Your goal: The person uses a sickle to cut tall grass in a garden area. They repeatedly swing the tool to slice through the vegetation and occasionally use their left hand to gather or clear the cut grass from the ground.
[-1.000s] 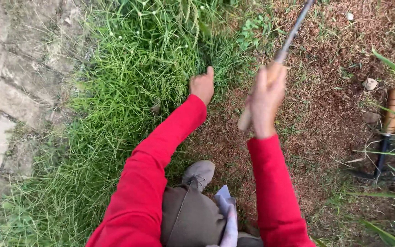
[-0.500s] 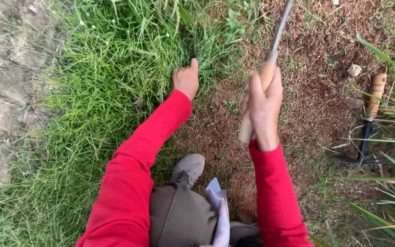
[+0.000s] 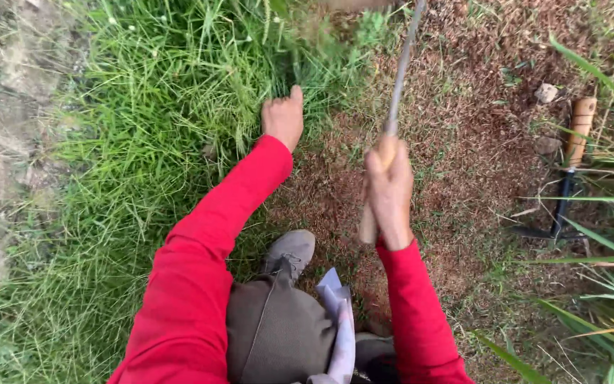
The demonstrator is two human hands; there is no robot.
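Observation:
My right hand (image 3: 389,188) grips the pale wooden handle of a long thin-bladed cutting tool (image 3: 401,78), whose metal shaft runs up and out of the top of the view. My left hand (image 3: 283,117) is closed around a tuft of tall green grass (image 3: 179,92) at the border between the grass and the bare brown soil (image 3: 463,163). Both arms wear red sleeves. My bent knee in olive trousers and a grey shoe (image 3: 291,250) sit below the hands.
A second tool with a wooden handle and dark metal head (image 3: 570,171) lies on the soil at the right, near a small stone (image 3: 546,92). Stone paving (image 3: 1,142) borders the grass on the left. Long leaf blades (image 3: 598,284) reach in at the right.
My right hand has dropped lower with the tool. My left hand stays on the grass tuft, and the view has shifted slightly.

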